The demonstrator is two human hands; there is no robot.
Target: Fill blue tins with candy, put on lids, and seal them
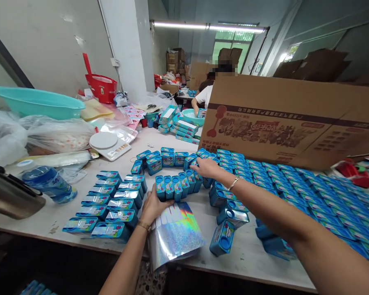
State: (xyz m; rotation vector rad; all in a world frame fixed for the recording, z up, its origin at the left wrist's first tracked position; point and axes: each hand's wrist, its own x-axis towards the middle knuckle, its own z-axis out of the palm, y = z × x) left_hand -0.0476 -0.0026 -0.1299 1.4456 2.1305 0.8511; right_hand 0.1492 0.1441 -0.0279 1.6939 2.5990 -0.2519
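My left hand (152, 208) wraps round the left end of a short curved row of small blue printed boxes (169, 186), its thumb along their near side. Beneath that hand lies a stack of shiny silver holographic sheets (181, 235), overhanging the table's front edge. My right hand (206, 167), a bracelet at its wrist, reaches over the far right end of the row. Its bent fingers rest on a blue box (189, 160) there; their undersides are hidden. Beyond the row stand more loose blue boxes (167, 157). Two boxes near the front are turned askew, one a tilted blue box (223, 237).
Two columns of blue boxes (112, 209) stand left; a large block of them (295, 184) fills the right, before a brown carton (283, 119). A white scale (110, 143), blue bottle (49, 182), metal jug (12, 196) and turquoise basin (37, 102) occupy the left. Another person (204, 96) works behind.
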